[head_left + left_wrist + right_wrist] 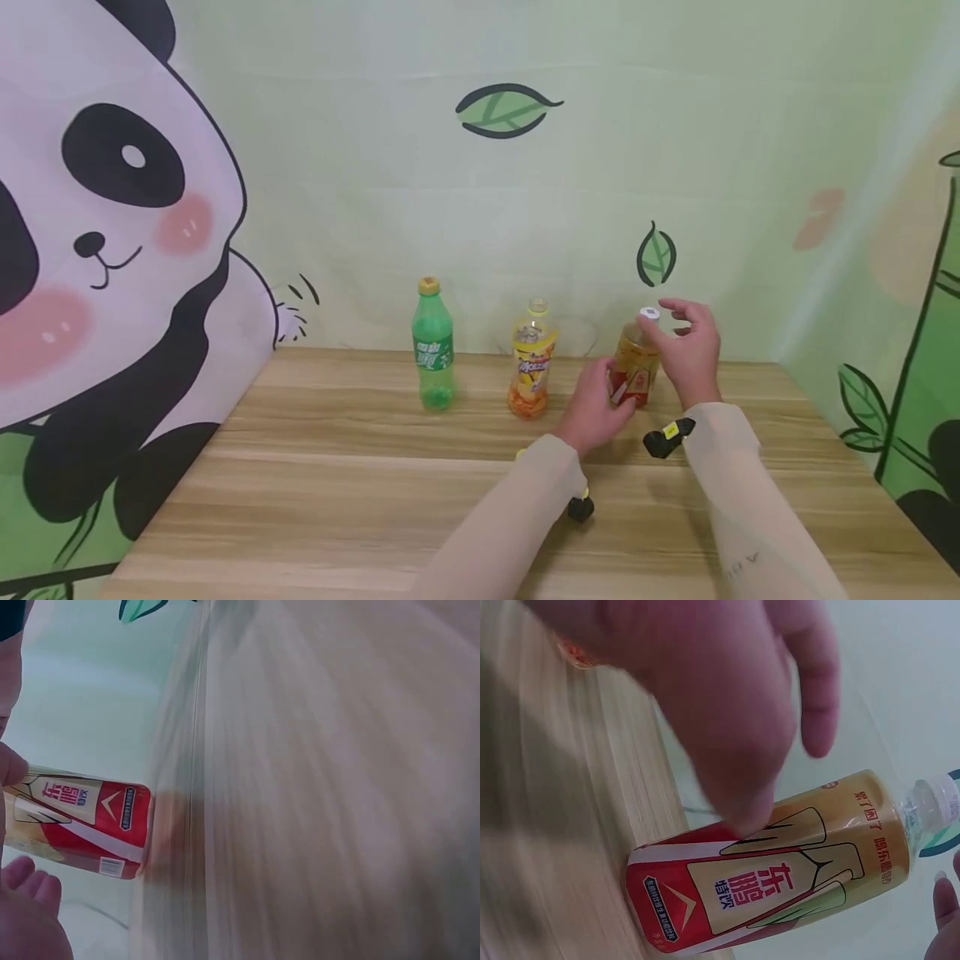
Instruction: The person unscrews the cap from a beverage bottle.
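A drink bottle (637,383) with a red and gold label and a white cap (936,804) stands on the table, between my two hands. My left hand (592,412) is at its lower left side. In the right wrist view the left thumb (742,784) overlaps the label, while a finger (821,712) stands apart from the bottle. My right hand (692,350) is raised beside the cap, thumb and fingers spread around it. Its fingertips (946,904) show a gap from the cap in the right wrist view.
Left of the hands stand a bottle (530,371) with a yellow label and some orange drink, and a green bottle (435,354) with a yellow cap. Behind the wooden table (337,500) hangs a printed cloth wall (360,167). Small black cameras sit at both wrists.
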Tool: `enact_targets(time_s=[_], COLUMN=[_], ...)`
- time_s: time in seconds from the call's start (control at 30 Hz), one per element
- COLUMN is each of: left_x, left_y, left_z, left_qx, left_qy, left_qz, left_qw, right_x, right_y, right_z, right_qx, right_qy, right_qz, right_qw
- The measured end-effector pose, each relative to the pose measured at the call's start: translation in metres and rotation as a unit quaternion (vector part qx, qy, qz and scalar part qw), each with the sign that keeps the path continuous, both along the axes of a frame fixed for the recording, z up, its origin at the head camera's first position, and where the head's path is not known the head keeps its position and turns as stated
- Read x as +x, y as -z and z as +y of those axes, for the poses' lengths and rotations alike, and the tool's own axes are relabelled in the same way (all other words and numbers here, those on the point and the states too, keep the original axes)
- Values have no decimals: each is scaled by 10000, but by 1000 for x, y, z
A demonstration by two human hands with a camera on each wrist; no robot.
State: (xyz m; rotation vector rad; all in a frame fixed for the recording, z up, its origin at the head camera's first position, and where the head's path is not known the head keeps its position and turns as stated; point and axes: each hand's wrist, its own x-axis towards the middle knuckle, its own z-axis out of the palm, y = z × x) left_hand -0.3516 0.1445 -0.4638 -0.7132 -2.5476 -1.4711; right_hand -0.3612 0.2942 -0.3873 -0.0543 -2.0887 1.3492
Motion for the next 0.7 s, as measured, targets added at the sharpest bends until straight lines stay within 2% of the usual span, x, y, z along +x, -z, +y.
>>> enact_targets(time_s=[0.17,0.37,0.7], left_x=[-8,-19,-26], left_y=[2,5,-4], left_z=[12,19,24], left_qx=[75,58,360], left_qy=[-201,-263,107], left_qz=[-488,-744,-1178], left_qw=[9986,9969,9923], right_x=[-6,-8,-8], right_y=[-1,1,-3], right_z=[5,9,8], right_qx=[-57,-34,-212], right_qy=[-229,-486,-535], right_qz=[-470,-816,-1116], right_qw=[9986,9955,9921])
